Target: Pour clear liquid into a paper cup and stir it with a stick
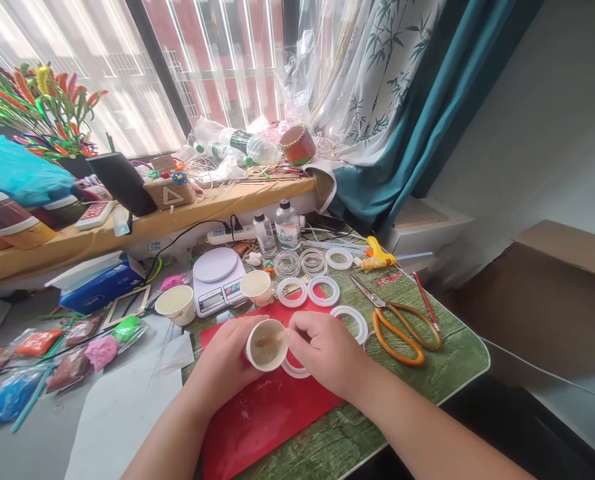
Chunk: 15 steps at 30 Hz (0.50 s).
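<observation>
My left hand (227, 350) is wrapped round a paper cup (267, 362), tilted so its mouth faces me. Cloudy liquid lies inside the cup. My right hand (322, 343) pinches a thin wooden stir stick (272, 341) at the rim, its brownish end down in the liquid. Below both hands is a red sheet (257, 427) on the green table. White silicone ring molds (350, 322) lie beyond and beside my right hand, one partly hidden under it. Two more paper cups (175, 305) stand past my left hand, near a kitchen scale (216, 267).
Orange-handled scissors (400, 340), a red pencil (426, 301) and a yellow glue gun (377, 253) lie on the right. Two clear bottles (288, 227) stand at the back. Bagged colored clay (37, 342) and a blue tissue pack (97, 283) are on the left.
</observation>
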Motion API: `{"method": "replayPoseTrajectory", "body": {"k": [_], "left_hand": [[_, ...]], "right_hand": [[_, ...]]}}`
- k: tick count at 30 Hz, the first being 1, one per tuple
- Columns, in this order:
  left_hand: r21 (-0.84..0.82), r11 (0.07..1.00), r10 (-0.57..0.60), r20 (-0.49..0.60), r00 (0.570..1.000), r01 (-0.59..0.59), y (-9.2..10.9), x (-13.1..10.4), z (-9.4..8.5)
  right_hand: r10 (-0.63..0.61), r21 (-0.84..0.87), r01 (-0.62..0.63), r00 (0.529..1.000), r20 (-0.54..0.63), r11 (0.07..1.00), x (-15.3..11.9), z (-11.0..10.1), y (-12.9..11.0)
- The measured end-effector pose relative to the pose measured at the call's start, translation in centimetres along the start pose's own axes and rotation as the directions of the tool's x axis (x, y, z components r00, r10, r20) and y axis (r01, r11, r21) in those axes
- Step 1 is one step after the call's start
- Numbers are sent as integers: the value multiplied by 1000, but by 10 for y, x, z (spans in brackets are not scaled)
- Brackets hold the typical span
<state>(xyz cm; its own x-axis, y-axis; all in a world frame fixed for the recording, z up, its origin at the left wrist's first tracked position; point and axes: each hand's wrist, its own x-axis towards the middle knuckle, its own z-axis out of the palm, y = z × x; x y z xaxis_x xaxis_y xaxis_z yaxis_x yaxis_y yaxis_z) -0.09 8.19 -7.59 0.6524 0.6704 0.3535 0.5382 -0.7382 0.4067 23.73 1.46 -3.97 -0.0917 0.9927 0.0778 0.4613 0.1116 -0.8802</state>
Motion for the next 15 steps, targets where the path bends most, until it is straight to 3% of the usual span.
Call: {"method": "replayPoseTrajectory", "body": {"k": [8, 12, 15], "left_hand": [[-49, 999, -18, 33, 999, 19, 9, 1, -2], [-58, 998, -30, 54, 998, 33, 9, 1, -1], [-52, 998, -27, 75, 997, 31, 10, 3, 0]], "right_hand": [[38, -25, -38, 999, 19, 999, -6, -1, -6], [-19, -102, 17, 1000, -20, 995, -5, -3, -4], [-14, -117, 19, 999, 43, 993, -8, -3, -4]]}}
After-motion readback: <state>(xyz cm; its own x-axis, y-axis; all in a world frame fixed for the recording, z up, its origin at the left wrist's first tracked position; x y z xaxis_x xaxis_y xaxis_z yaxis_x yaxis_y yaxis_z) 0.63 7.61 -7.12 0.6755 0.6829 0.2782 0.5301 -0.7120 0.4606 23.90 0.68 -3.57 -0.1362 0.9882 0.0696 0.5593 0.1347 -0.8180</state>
